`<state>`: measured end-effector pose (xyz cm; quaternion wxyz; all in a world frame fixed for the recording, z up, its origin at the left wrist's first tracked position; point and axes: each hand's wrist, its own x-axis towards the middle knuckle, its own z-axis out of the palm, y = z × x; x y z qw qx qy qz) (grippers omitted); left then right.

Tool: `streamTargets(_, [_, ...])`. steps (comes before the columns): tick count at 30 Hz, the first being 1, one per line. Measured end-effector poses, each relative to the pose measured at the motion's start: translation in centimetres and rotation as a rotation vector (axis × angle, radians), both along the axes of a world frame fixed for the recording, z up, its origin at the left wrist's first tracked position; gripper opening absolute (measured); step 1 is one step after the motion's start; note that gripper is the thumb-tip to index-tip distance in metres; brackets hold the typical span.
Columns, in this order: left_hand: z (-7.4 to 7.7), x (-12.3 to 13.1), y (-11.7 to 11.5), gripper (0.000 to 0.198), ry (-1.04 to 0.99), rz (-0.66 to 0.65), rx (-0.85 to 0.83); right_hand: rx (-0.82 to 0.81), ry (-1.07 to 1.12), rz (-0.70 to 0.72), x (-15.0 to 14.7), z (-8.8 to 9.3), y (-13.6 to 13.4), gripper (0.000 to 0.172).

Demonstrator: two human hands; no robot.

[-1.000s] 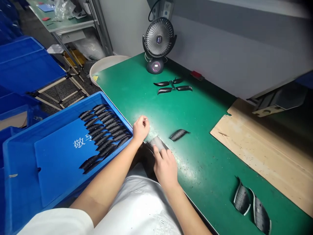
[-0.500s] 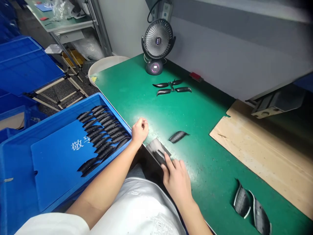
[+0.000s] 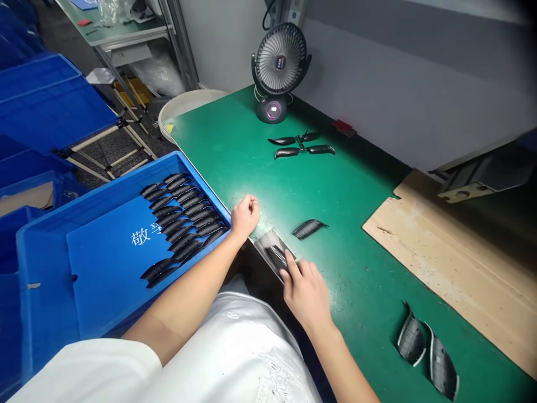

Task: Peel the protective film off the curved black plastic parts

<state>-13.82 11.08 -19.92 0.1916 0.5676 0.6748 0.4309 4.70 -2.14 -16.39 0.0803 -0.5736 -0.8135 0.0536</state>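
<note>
My right hand (image 3: 306, 291) holds a black, curved, blade-like piece (image 3: 277, 256) down with its fingertips. Beneath that piece is a flat grey plate or sheet (image 3: 265, 239) at the table's near edge; its kind is unclear. My left hand (image 3: 245, 217) rests at the table edge, beside the blue crate, curled into a loose fist. What is inside the fist, if anything, is hidden. A similar black curved piece (image 3: 310, 228) lies on the green table (image 3: 235, 162), just beyond the grey sheet.
To the left, a blue crate (image 3: 31, 263) carries rows of black curved pieces (image 3: 180, 240). Two larger curved pieces (image 3: 442, 364) lie at right, near a cardboard sheet (image 3: 444, 257). A fan (image 3: 280, 64) and several joined black blades (image 3: 321, 149) are at the back.
My right hand has shifted slightly with the black piece on the grey sheet, which was blurred by motion before. My left hand keeps its fist. The whole view has moved a little.
</note>
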Motion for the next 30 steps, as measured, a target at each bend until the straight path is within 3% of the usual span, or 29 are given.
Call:
streamTargets(13, [0.0,0.0,-0.1,0.015,0.017,0.001,0.006,0.041,0.025,-0.079,-1.2,-0.2,-0.2,0.04])
streamTargets(22, [0.0,-0.1,-0.2,0.013,0.004,0.015,0.0,0.073,0.04,-0.065,-1.6,-0.3,-0.9,0.038])
streamTargets(27, [-0.1,-0.1,-0.2,0.013,-0.015,0.027,0.008,0.098,0.005,0.017,-1.4,-0.4,-1.5,0.043])
streamTargets(30, [-0.3,-0.2,-0.2,0.012,-0.025,0.033,0.013,0.099,-0.019,-0.018,-1.2,-0.5,-2.1,0.045])
